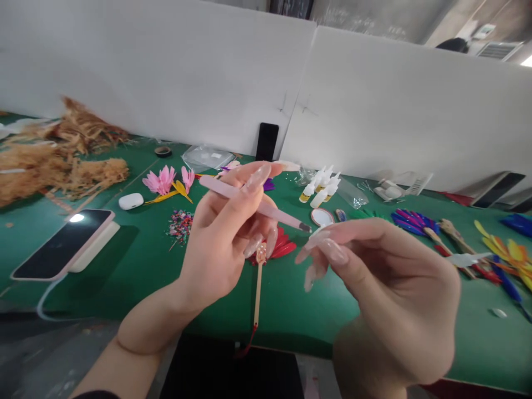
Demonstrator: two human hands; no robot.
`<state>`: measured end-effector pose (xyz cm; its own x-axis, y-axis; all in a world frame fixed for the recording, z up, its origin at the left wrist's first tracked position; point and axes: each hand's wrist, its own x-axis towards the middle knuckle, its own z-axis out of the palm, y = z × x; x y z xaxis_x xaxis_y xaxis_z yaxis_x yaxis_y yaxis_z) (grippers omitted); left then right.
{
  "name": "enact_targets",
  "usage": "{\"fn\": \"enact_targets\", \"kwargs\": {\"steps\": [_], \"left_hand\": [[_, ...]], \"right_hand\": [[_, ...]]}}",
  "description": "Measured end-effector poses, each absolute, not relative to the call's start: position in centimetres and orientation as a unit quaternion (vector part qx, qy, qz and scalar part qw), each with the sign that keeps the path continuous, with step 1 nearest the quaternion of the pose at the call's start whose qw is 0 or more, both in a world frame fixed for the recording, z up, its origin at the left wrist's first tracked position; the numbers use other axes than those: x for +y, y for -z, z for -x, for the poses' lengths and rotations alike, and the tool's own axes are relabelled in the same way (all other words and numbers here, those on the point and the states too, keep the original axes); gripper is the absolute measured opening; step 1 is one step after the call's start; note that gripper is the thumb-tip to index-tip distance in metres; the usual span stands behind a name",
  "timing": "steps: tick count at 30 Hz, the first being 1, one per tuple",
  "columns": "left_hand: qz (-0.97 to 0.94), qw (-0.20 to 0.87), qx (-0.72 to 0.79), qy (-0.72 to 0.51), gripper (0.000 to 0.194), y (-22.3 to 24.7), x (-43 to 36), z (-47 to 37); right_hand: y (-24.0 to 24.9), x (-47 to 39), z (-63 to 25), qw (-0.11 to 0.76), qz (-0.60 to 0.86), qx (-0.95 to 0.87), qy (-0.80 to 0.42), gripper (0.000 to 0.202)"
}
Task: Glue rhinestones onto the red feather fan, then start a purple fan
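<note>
My left hand [224, 233] is closed round a slim pink pen-like tool [274, 211] whose dark, narrow tip points right. Close to that tip, my right hand [374, 277] has its thumb and index finger pinched together. Whatever lies between those fingertips is too small or hidden to make out. A whitish pointed nozzle [469, 259] shows beyond the right knuckles; I cannot tell whether the hand holds it. Below the left fingers, a pale wooden stick [258, 293] with a sparkling ornament [261, 252] and red feathers [283, 244] lies on the green table [224, 327], partly covered.
Small glue bottles [320, 188] stand behind the hands near a round white dish [322, 216]. Mixed beads [180, 226], pink feathers [161, 180] and a lit phone [62, 244] are at left. Coloured feathers [415, 220] spread right. A white partition [166, 72] bounds the back.
</note>
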<state>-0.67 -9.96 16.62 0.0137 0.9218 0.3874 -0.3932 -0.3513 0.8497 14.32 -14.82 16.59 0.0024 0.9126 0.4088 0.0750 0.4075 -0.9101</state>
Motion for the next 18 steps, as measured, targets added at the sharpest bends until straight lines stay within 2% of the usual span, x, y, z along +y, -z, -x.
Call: {"fn": "enact_targets", "kwargs": {"steps": [3, 7, 18], "left_hand": [[-0.502, 0.542, 0.263, -0.621, 0.019, -16.6, -9.9, 0.6], [-0.504, 0.537, 0.258, -0.625, 0.018, -16.5, -10.0, 0.6], [-0.557, 0.463, 0.181, -0.666, 0.02, -16.3, -10.9, 0.8]], "right_hand": [[-16.5, -14.9, -14.3, 0.568, 0.422, -0.631, -0.318, 0.013], [-16.6, -14.9, -14.2, 0.56, 0.431, -0.645, -0.291, 0.011], [-17.1, -15.0, -14.4, 0.531, 0.428, -0.644, -0.345, 0.009]]}}
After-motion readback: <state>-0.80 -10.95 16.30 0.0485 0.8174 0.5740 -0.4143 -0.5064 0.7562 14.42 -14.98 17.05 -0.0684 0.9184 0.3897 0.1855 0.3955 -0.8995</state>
